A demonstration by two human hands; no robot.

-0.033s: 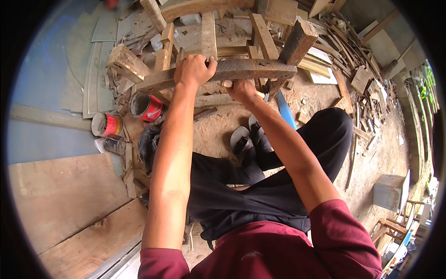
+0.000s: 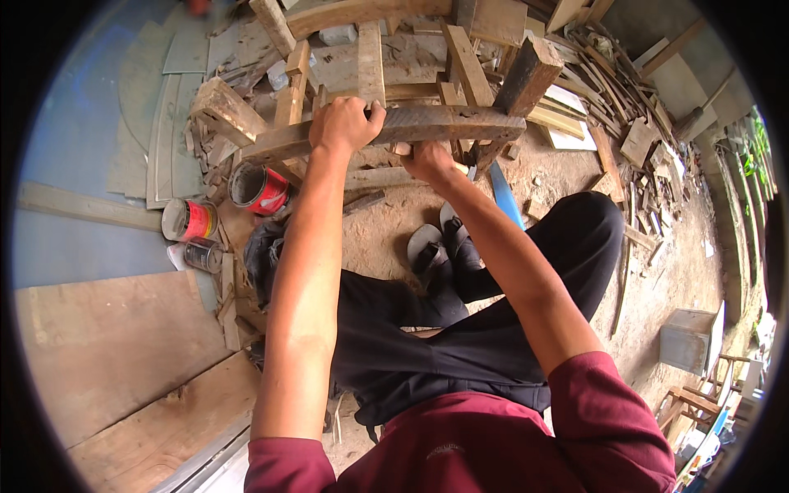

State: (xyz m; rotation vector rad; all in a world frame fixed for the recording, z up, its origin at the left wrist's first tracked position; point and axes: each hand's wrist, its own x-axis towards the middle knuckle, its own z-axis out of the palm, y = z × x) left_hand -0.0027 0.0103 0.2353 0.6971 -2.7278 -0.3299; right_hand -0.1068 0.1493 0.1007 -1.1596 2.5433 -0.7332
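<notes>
A wooden frame stands in front of me, with a thick dark front rail [image 2: 444, 123] and a post at either end. Over the top of this rail, left of its middle, my left hand [image 2: 341, 125] is closed with the thumb on the near right side. Just below the rail, my right hand [image 2: 431, 160] is closed under its shadowed edge. Pale bits show at both sides of that fist, but what it holds is mostly hidden. A blue strip [image 2: 505, 195] slants down from near the right post [image 2: 530, 76].
Two red paint cans [image 2: 261, 191] and a dark tin [image 2: 203, 255] stand at left beside a plywood sheet [image 2: 115, 353]. Scrap wood [image 2: 641, 144] is heaped at the far right. A grey box [image 2: 689, 341] sits at right. My sandalled feet [image 2: 427, 246] are under the frame.
</notes>
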